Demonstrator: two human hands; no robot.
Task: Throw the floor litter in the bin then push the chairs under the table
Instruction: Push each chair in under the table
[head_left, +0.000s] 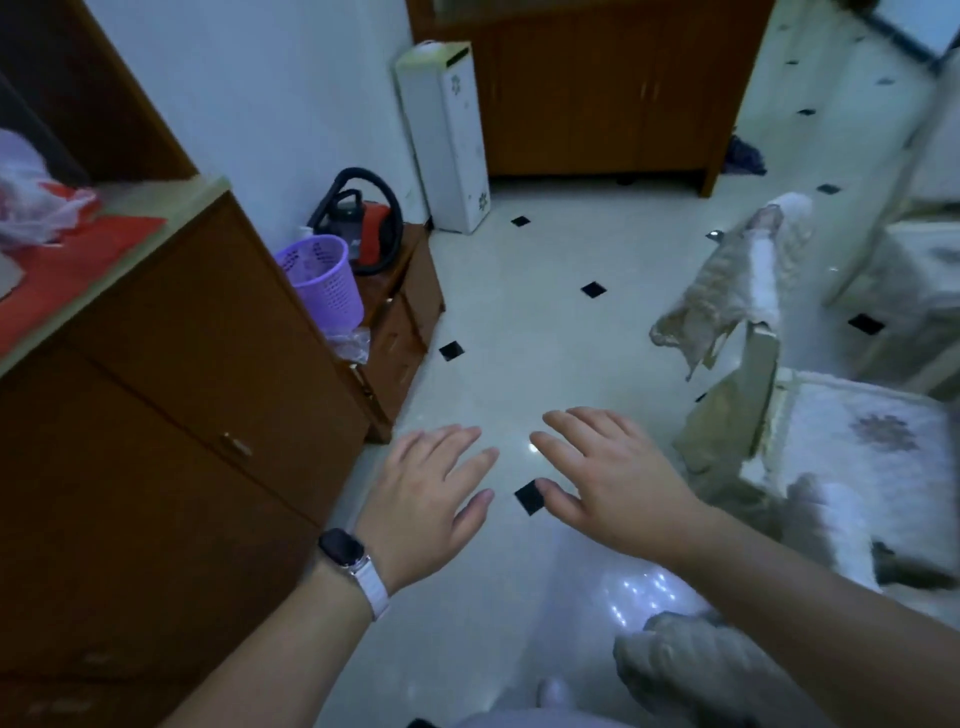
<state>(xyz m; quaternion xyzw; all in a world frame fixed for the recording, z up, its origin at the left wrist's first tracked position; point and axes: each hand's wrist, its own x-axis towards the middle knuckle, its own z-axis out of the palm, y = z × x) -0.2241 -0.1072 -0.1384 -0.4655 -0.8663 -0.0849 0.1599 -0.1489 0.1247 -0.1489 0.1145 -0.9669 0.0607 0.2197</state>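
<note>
My left hand (431, 499) and my right hand (613, 478) hover side by side over the white tiled floor (519, 322), palms down, fingers straight and spread, holding nothing. A purple mesh bin (322, 280) stands on a low wooden unit at the left, beyond the tall cabinet. A chair (852, 457) with a pale patterned seat cushion and a cloth-draped back stands to the right of my right hand. A second chair (914, 280) is farther back on the right. Crumpled clear plastic (353, 345) lies just below the bin.
A tall brown cabinet (171, 415) fills the left, with red paper and a plastic bag on top. A red and black vacuum cleaner (369, 223) sits behind the bin. A white water dispenser (447, 135) and a wooden sideboard (602, 88) stand at the back.
</note>
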